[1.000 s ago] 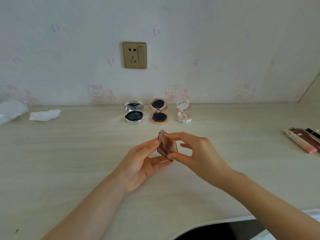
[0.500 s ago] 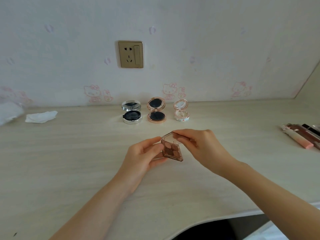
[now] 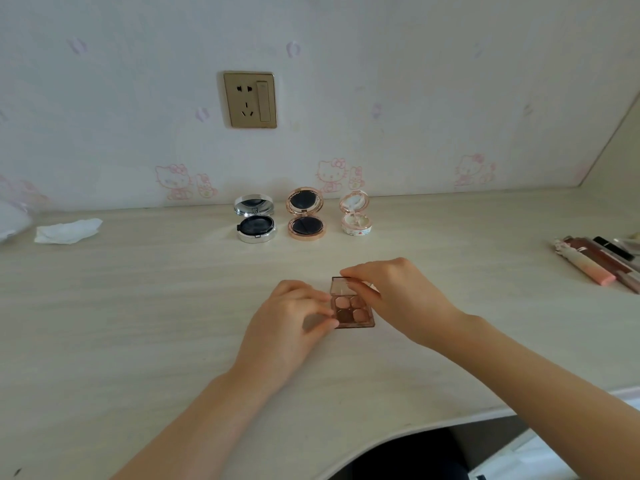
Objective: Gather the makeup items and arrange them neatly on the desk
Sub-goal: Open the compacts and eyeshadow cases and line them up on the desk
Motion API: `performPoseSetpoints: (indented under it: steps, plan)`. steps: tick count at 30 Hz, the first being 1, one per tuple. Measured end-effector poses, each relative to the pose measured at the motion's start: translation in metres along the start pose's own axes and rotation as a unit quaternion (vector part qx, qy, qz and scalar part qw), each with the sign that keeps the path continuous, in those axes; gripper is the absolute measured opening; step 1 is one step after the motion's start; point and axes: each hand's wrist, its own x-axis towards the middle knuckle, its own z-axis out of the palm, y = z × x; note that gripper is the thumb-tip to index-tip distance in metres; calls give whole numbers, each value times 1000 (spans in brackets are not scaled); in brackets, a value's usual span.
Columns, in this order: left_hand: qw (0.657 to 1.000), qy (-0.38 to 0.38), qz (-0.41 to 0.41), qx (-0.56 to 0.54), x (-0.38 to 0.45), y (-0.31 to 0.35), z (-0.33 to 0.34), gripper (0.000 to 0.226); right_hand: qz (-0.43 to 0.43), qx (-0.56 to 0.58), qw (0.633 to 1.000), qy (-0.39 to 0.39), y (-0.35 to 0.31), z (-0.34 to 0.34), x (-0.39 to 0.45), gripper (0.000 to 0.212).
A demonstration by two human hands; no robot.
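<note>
A small brown eyeshadow palette (image 3: 353, 311) lies open on the desk (image 3: 138, 306) in front of me, its clear lid raised at the back. My left hand (image 3: 287, 323) grips its left edge with curled fingers. My right hand (image 3: 398, 296) pinches the lid's top edge. Behind, near the wall, three open compacts stand in a row: a silver one (image 3: 255, 225), a rose-gold one (image 3: 306, 220) and a small white one (image 3: 356, 218). Several lip tubes (image 3: 595, 265) lie at the desk's right edge.
A crumpled white tissue (image 3: 67, 231) lies at the far left, with a white bag (image 3: 12, 220) beyond it. A wall socket (image 3: 250, 99) sits above the compacts. The desk's curved front edge (image 3: 398, 434) runs below my arms.
The palette, held upright and nearly closed in the air, has been turned flat, opened and lowered onto the desk. Both hands came down with it.
</note>
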Motion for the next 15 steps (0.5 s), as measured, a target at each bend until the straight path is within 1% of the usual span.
performPoseSetpoints:
  steps: [5,9,15]
  plan:
    - [999,-24,20,6,-1,2,0,13,-5,21,1000,-9,1,-4,3,20]
    - [999,-26,26,5,-1,3,-1,13,-18,25,999,-13,5,-6,10,20]
    - [999,-40,28,1,0,3,-2,19,22,69,997,-21,16,0,22,19]
